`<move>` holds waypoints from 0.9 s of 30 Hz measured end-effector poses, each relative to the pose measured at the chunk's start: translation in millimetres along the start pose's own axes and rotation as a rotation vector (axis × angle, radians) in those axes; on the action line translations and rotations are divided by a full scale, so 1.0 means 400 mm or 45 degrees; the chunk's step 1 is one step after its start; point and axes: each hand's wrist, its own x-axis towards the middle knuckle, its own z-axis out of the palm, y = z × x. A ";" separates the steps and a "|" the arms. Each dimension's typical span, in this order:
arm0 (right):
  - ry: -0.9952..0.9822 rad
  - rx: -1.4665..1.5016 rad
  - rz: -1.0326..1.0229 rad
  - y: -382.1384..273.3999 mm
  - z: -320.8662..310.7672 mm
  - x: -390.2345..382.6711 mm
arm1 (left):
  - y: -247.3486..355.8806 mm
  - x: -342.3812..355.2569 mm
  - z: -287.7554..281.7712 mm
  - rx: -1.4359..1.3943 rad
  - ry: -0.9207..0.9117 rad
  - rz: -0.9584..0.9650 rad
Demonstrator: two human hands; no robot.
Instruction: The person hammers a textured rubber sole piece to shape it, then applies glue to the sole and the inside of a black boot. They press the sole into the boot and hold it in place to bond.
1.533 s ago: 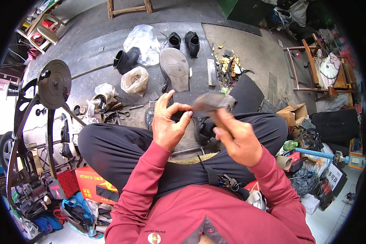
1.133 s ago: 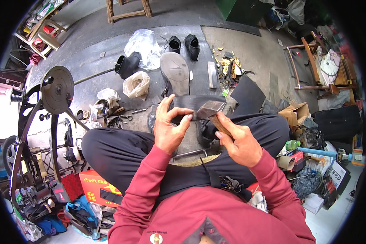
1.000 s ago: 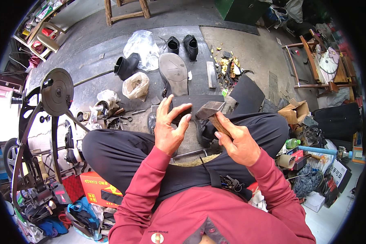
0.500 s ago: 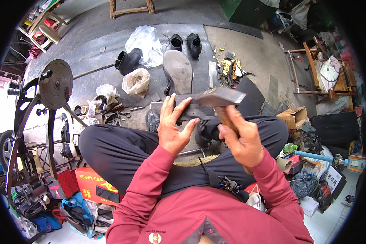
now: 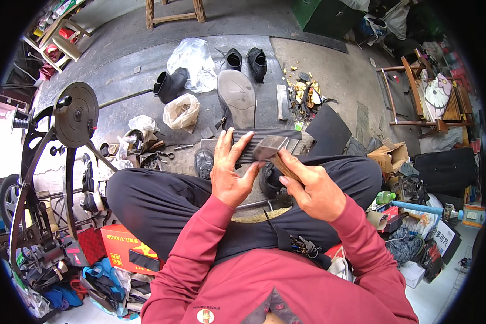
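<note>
My right hand (image 5: 314, 189) is closed around the wooden handle of a hammer (image 5: 271, 146). The hammer's metal head is over a black ribbed rubber piece (image 5: 264, 133), close to my left thumb; whether it touches the rubber I cannot tell. My left hand (image 5: 228, 173) has its fingers spread, the fingertips resting on the left end of that piece. Just beyond the rubber lies a dark boot, its grey sole (image 5: 236, 97) turned up. The lower edge of the rubber is partly hidden by the hammer and my hand.
Several black boots (image 5: 257, 63), clear and whitish plastic bags (image 5: 181, 110) and scraps (image 5: 308, 92) lie ahead. A flat black sheet (image 5: 329, 128) is right of the rubber. At left stands a metal machine with a round wheel (image 5: 75, 114); an orange-red box (image 5: 127, 248) is beside my left leg.
The hammer head has come down and left, nearer my left thumb, and my right hand has moved with it. My left hand stays in nearly the same place on the rubber.
</note>
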 end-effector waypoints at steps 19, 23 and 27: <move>-0.085 0.191 0.380 0.025 -0.013 -0.027 | -0.054 0.016 -0.003 -0.042 -0.019 -0.006; -0.125 0.127 0.407 0.016 -0.018 -0.019 | -0.070 0.056 0.052 0.016 0.075 -0.084; -0.076 0.123 0.377 0.003 -0.039 -0.004 | -0.086 0.076 0.097 -0.071 0.151 -0.080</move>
